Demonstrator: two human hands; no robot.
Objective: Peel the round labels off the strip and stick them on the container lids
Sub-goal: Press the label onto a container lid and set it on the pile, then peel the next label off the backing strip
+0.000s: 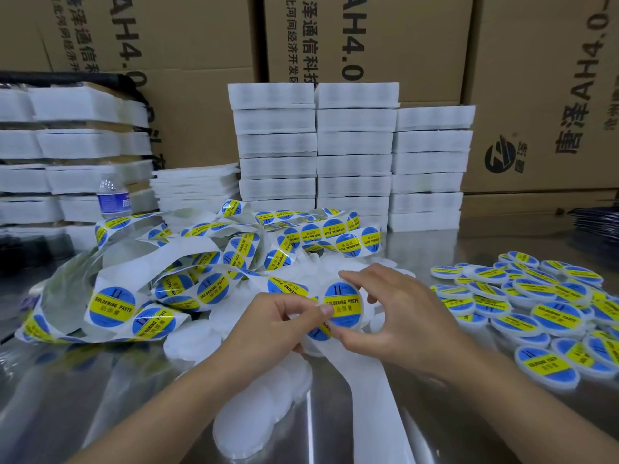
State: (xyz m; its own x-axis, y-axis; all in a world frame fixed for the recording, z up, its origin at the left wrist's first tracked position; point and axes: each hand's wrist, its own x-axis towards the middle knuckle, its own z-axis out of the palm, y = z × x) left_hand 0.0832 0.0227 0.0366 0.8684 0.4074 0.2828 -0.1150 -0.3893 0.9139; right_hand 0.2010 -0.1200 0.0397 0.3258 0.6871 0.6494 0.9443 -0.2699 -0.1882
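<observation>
While the right hand curls thumb and fingers round a container lid faced with a soldering paste label, the left hand pinches its left rim above the steel table's near edge. The label strip tangles toward the left edge, and labelled lids pile by the right.
</observation>
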